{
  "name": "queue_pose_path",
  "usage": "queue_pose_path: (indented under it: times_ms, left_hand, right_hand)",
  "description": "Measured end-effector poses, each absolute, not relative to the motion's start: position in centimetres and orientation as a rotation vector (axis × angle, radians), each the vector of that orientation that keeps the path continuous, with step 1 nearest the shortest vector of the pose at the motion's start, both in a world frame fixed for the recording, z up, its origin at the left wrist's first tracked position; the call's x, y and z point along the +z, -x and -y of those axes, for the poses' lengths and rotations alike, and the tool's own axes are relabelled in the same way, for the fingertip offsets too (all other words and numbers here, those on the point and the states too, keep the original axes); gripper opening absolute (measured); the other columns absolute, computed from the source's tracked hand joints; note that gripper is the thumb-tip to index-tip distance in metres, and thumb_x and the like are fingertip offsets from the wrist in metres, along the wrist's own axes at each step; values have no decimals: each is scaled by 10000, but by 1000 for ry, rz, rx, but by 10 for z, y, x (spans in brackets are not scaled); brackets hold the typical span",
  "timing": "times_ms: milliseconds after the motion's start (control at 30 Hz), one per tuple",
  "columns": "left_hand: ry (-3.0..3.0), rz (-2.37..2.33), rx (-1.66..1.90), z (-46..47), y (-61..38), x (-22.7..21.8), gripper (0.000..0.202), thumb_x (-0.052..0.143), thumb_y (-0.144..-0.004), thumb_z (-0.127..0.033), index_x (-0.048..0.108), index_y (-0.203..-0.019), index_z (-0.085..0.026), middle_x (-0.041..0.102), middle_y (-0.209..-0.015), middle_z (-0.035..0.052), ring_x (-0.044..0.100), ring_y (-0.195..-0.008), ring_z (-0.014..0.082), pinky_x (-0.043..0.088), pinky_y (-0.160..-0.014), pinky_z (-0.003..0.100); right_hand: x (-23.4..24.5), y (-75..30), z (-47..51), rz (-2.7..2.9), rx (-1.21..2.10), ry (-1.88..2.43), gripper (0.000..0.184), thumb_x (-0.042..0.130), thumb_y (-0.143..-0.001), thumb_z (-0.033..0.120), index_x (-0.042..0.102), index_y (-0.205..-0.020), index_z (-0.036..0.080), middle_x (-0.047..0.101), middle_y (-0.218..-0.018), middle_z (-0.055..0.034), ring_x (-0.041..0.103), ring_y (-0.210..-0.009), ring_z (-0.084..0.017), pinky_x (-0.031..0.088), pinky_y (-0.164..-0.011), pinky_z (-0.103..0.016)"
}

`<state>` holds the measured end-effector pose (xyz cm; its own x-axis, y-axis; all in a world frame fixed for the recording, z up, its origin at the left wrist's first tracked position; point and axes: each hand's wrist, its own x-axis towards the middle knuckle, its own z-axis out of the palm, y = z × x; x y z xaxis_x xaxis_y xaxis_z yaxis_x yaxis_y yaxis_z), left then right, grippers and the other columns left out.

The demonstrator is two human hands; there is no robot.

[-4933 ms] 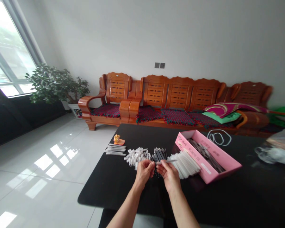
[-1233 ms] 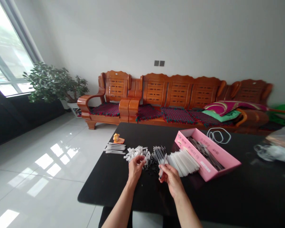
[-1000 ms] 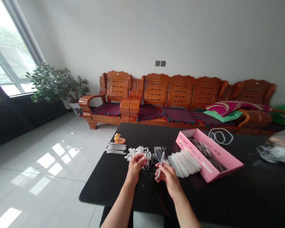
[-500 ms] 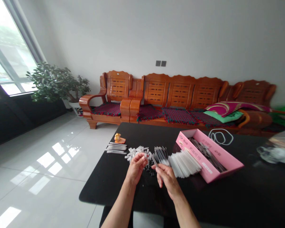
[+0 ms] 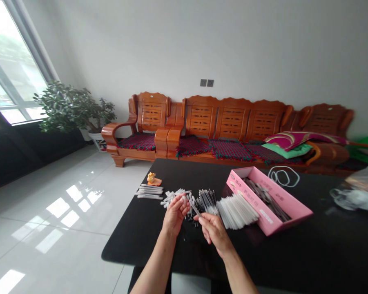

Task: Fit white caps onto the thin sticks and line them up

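Observation:
My right hand (image 5: 213, 228) pinches a slim greyish-white tube (image 5: 196, 209), like a pen barrel, which slants up and left toward my other hand. My left hand (image 5: 175, 214) has its palm turned up and its fingers curled beside the tube's far end; whatever small piece they hold is too small to make out. Behind it lies a heap of short white pieces (image 5: 171, 197). Small black pieces (image 5: 193, 220) lie between and beneath the hands. Past my right hand are a bundle of thin black rods (image 5: 206, 199) with pale ends and a row of translucent white tubes (image 5: 236, 211).
A pink box (image 5: 271, 218) holding dark sticks stands right on the black table (image 5: 141, 241). Several finished-looking whitish sticks (image 5: 150, 192) lie left, near an orange figurine (image 5: 151, 178). White loops (image 5: 284, 176) and a plastic bag (image 5: 364, 194) are farther right. A wooden sofa (image 5: 233, 118) stands behind.
My left fingers have loosened from a tight pinch and lifted slightly, showing more palm. My right hand has shifted slightly, still pinching the tube, which tilts more to the left.

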<state>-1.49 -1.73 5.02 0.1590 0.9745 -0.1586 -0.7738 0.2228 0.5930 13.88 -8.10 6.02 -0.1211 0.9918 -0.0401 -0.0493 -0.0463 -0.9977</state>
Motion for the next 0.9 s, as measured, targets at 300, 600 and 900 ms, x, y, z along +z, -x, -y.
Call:
queue_pose_path:
  times_ms: [300, 600, 900]
  left_hand:
    - [-394, -678, 1346, 13, 14, 46, 273, 762, -709, -165, 642, -951, -129, 697, -818, 66, 655, -646, 108, 549, -593, 194]
    - [-602, -780, 1376, 18, 8, 45, 374, 814, -638, -330, 674, -909, -113, 660, -769, 43, 600, -605, 88, 515, -577, 194]
    - [-719, -902, 1522, 20, 0, 46, 322, 768, -675, -419, 629, -707, -130, 564, -593, -19, 482, -507, 70, 404, -480, 172]
  right_hand:
    - [63, -136, 80, 1273, 1340, 1207, 386, 585, -811, 475, 662, -901, 107, 305, -424, 112, 227, -339, -49, 174, -341, -195]
    - [64, -135, 77, 1441, 1101, 1307, 375, 528, -847, 481, 661, -800, 133, 329, -489, 76, 274, -419, -75, 197, -409, -225]
    - [63, -128, 77, 1557, 893, 1340, 391, 500, -885, 441, 587, -642, 146, 318, -516, 56, 307, -485, -89, 186, -445, -244]
